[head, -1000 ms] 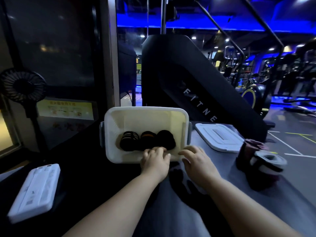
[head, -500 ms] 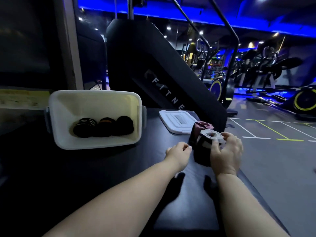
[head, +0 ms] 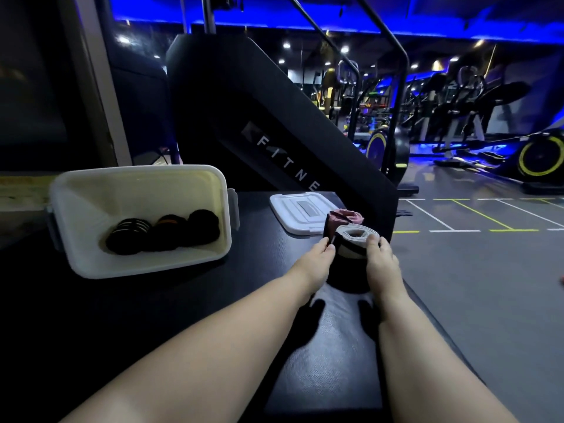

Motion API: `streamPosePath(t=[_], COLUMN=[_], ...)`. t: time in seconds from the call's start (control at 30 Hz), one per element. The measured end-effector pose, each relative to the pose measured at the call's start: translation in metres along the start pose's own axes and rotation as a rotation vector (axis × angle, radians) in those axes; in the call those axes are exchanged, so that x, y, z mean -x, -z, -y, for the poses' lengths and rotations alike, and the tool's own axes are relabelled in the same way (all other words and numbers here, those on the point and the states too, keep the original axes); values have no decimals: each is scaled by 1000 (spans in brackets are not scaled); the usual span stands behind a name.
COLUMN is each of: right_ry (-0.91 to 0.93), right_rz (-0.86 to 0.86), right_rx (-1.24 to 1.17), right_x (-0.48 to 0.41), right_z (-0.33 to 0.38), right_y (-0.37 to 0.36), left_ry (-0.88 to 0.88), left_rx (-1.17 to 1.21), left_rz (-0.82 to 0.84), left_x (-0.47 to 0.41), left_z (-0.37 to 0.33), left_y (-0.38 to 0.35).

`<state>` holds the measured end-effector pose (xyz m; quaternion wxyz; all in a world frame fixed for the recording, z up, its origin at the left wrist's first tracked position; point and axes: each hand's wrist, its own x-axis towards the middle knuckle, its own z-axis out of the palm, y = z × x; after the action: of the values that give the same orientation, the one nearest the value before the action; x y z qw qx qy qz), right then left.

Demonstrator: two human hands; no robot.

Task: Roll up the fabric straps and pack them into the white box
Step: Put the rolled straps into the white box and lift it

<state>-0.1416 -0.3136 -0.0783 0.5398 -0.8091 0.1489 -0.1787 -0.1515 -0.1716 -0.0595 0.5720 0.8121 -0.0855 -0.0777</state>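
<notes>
From my remote seat I see both hands out at one o'clock on the black table [head: 189, 300], flanking a grey-topped rolled strap [head: 354, 239] that stands on end near the table's right edge. The right hand [head: 381, 264] grips the roll from its three o'clock side, thumb laid over the top rim and fingers curled round the flank. The left hand [head: 317, 261] meets the roll at its nine o'clock side with lightly bent fingertips; I cannot tell whether they pinch the fabric or only press against it. Just behind the roll, at its twelve o'clock, a pink rolled strap [head: 346, 215] stands upright and looks to touch it. At eleven o'clock of that pair lies the white lid [head: 297, 213], flat on the table. The white box [head: 140, 172] sits well apart at ten o'clock of the hands, open, with three dark rolled straps [head: 169, 232] lined side by side along its floor. A black stair machine [head: 274, 117] rises beyond the table.
</notes>
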Motion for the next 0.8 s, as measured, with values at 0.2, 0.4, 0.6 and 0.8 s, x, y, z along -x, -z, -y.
streamPosePath(t=[0.2,0.4,0.6,0.8], right_ry=[2,97,140,109], right_rz=[31,173,374,448], right_rx=[36,39,-13,-9], right_x=[13,35,68,84], right_z=[6,20,38,56], right_y=[1,-13,-41,-71], left_ry=[-1,46,28,108], left_rx=[-56,-122,-119,-171], left_rz=[15,-183,-304,-277], left_x=[-1,11,36,57], left_z=[-1,8,27,42], left_y=[5,33,85,134])
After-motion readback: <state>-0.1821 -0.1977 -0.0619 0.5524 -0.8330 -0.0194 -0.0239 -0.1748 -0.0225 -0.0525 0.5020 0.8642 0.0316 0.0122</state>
